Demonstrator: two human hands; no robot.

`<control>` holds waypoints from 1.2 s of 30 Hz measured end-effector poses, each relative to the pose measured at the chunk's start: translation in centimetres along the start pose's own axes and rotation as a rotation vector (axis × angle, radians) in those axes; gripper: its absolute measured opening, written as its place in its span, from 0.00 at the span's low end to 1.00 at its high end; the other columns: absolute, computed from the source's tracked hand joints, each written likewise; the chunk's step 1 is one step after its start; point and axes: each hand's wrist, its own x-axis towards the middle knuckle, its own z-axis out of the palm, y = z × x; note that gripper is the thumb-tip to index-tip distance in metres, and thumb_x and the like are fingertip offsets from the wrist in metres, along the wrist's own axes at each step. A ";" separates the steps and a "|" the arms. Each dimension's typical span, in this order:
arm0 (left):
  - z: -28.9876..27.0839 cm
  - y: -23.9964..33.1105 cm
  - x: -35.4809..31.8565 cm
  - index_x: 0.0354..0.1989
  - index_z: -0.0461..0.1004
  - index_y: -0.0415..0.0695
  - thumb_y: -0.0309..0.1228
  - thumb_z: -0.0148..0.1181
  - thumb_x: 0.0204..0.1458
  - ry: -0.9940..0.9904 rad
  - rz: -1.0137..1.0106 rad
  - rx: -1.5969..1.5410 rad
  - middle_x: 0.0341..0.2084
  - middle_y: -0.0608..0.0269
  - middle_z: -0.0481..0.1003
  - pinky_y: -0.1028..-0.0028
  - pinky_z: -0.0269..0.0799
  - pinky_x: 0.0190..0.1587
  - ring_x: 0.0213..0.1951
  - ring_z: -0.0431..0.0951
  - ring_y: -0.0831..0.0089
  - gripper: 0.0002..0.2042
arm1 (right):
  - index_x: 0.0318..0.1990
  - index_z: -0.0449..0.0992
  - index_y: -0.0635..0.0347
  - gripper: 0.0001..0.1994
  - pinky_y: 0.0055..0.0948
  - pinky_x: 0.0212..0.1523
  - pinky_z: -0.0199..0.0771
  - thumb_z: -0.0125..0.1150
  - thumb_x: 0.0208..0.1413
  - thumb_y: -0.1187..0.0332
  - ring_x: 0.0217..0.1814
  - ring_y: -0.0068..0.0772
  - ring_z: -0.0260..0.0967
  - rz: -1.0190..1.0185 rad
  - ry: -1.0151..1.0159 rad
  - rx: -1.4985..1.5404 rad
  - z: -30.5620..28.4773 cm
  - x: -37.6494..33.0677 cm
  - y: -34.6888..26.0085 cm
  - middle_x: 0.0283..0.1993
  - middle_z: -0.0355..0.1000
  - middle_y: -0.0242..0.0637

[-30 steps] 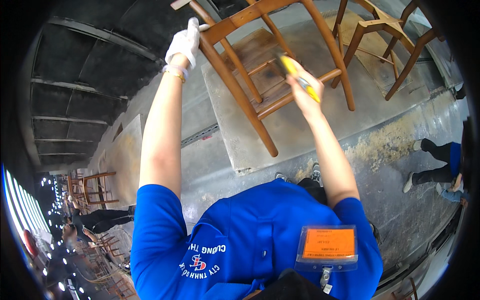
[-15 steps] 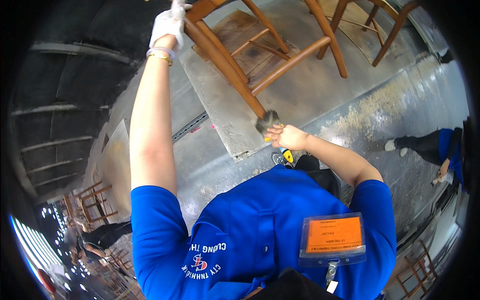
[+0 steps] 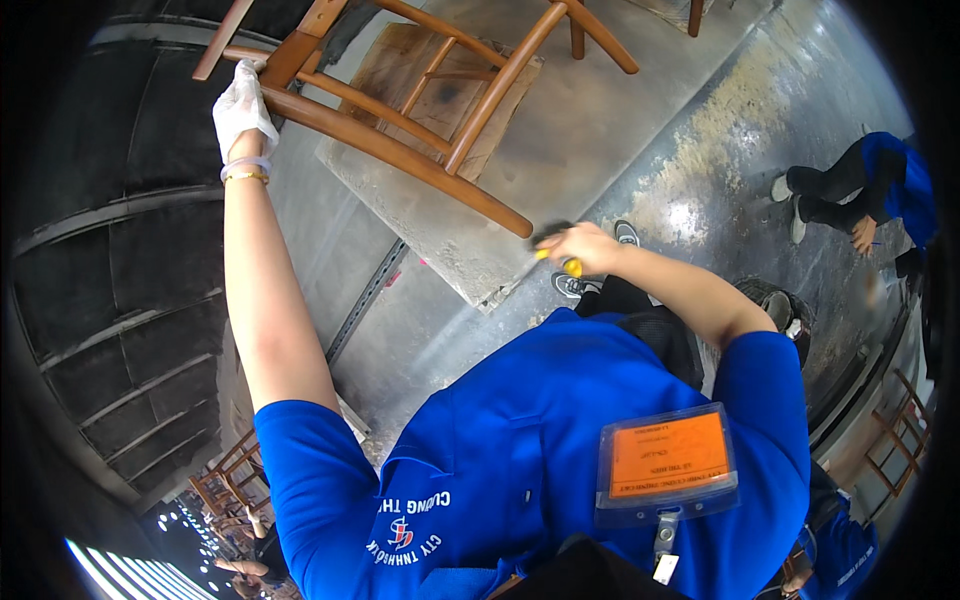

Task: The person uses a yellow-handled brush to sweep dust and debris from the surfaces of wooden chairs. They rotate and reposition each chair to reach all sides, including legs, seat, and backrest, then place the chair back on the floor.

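Note:
A brown wooden chair [image 3: 375, 138], tipped over with its legs slanting toward me, is in front of me above a grey platform. My left hand [image 3: 243, 108], in a white glove, is stretched far out and closed round the chair's frame near the seat end. My bare right hand [image 3: 587, 248] is closed on a brush with a yellow handle [image 3: 572, 267]. The brush's dark bristles, partly blurred, are just beside the lower end of the nearest chair leg; I cannot tell whether they touch it.
Beneath the chair, a stained brown sheet [image 3: 385, 70] lies on the grey platform [image 3: 440, 250]. Another wooden leg [image 3: 696, 18] shows at the top. A person in blue [image 3: 893, 180] is at the right, another blue shirt [image 3: 840, 540] lower right. Chairs [image 3: 905, 435] stand beyond. Dark panels [image 3: 110, 250] line the left.
The chair has swung leftward, its near leg now lying flatter, and my left hand has moved left and down with it. The brush has come off the leg's end, slightly to the right.

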 end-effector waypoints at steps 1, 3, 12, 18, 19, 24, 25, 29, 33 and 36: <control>0.3 -0.3 0.0 0.50 0.86 0.41 0.50 0.55 0.70 -0.004 -0.024 -0.089 0.30 0.74 0.75 0.75 0.64 0.37 0.31 0.64 0.82 0.24 | 0.34 0.83 0.47 0.06 0.42 0.51 0.83 0.71 0.47 0.68 0.51 0.43 0.83 0.476 0.016 0.037 0.9 -0.3 0.1 0.52 0.84 0.32; 1.0 -0.8 -0.4 0.49 0.86 0.41 0.47 0.57 0.70 0.013 -0.010 -0.141 0.32 0.77 0.75 0.79 0.63 0.39 0.34 0.65 0.85 0.21 | 0.31 0.79 0.56 0.05 0.40 0.39 0.84 0.67 0.58 0.68 0.44 0.41 0.84 1.230 0.363 0.318 0.9 0.8 0.6 0.42 0.84 0.45; 3.0 -0.6 -2.0 0.52 0.82 0.34 0.40 0.57 0.71 0.032 0.150 -0.180 0.35 0.73 0.79 0.82 0.69 0.42 0.36 0.72 0.86 0.18 | 0.39 0.73 0.55 0.10 0.43 0.42 0.86 0.66 0.58 0.81 0.41 0.39 0.82 0.763 1.039 1.788 -1.1 8.1 0.2 0.40 0.79 0.37; 3.9 -1.5 -2.2 0.52 0.81 0.34 0.36 0.58 0.69 0.034 0.272 -0.177 0.38 0.69 0.82 0.79 0.74 0.46 0.39 0.77 0.83 0.16 | 0.37 0.74 0.52 0.09 0.38 0.39 0.84 0.65 0.58 0.80 0.41 0.33 0.81 0.853 0.959 1.614 0.0 7.2 1.5 0.38 0.78 0.34; 3.8 -1.4 -2.5 0.52 0.81 0.34 0.36 0.59 0.69 0.052 0.241 -0.115 0.38 0.68 0.83 0.78 0.74 0.47 0.40 0.78 0.83 0.16 | 0.37 0.74 0.52 0.09 0.36 0.37 0.83 0.65 0.58 0.79 0.40 0.32 0.81 0.508 0.938 1.810 -0.4 8.3 1.7 0.38 0.78 0.33; 3.9 1.3 -4.8 0.55 0.81 0.35 0.37 0.59 0.68 0.013 0.204 0.096 0.44 0.56 0.85 0.72 0.76 0.53 0.46 0.83 0.74 0.17 | 0.43 0.76 0.55 0.09 0.35 0.38 0.81 0.66 0.56 0.77 0.35 0.28 0.79 0.977 0.807 1.164 -1.9 5.9 5.6 0.38 0.79 0.36; 4.2 2.1 -5.6 0.55 0.81 0.35 0.36 0.60 0.67 0.024 0.190 -0.007 0.45 0.57 0.85 0.72 0.75 0.55 0.48 0.82 0.73 0.17 | 0.42 0.77 0.56 0.09 0.31 0.37 0.79 0.67 0.56 0.76 0.36 0.25 0.77 1.171 0.962 1.016 -1.6 4.3 6.8 0.40 0.80 0.35; 4.1 5.3 -7.4 0.67 0.70 0.33 0.35 0.67 0.63 -0.094 -0.151 -0.024 0.55 0.50 0.80 0.71 0.74 0.58 0.51 0.82 0.68 0.28 | 0.45 0.79 0.50 0.08 0.37 0.39 0.82 0.67 0.60 0.66 0.47 0.33 0.81 1.025 1.200 1.304 -2.4 -9.2 13.4 0.45 0.80 0.34; 5.1 7.5 -4.6 0.61 0.70 0.35 0.34 0.72 0.58 -0.501 -0.739 -0.716 0.47 0.48 0.80 0.60 0.85 0.47 0.42 0.84 0.58 0.27 | 0.46 0.78 0.47 0.09 0.38 0.36 0.82 0.65 0.58 0.66 0.42 0.32 0.81 1.139 1.461 1.343 -4.2 -19.4 17.5 0.44 0.81 0.34; 8.2 6.8 -3.5 0.48 0.74 0.33 0.28 0.70 0.57 -0.509 -0.867 -0.728 0.36 0.50 0.80 0.60 0.87 0.41 0.34 0.83 0.58 0.15 | 0.44 0.78 0.49 0.07 0.36 0.32 0.82 0.63 0.58 0.67 0.33 0.30 0.79 1.209 1.488 1.306 -5.0 -23.2 18.9 0.39 0.81 0.33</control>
